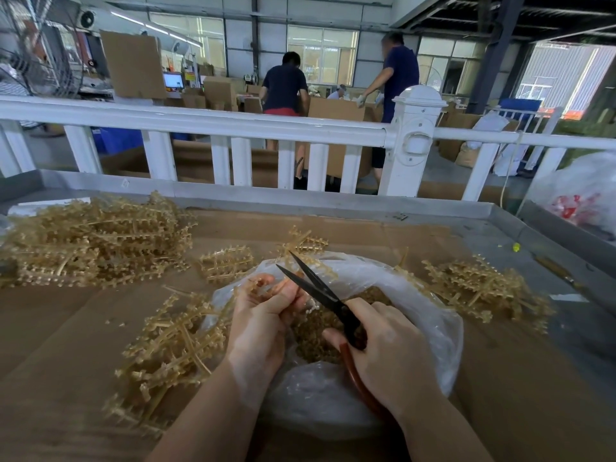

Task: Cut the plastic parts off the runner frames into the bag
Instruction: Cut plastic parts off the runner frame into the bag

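Here you are mid-cut — your left hand (263, 315) pinches a runner frame (256, 288) over the bag (416, 295), your right hand (390, 348) grips the open scissors (320, 291) — next, close the blades on a part.

Clear plastic bag (416, 315) sits open on the surface, mouth up, a brown heap of cut parts (316, 331) inside. Over it, a tan runner frame (256, 288), blurred, probably half stripped. Black scissors (320, 295) angle up-left, blades apart, above the bag. More tan frames piled far left (96, 238), near left (170, 348) and right (480, 288).
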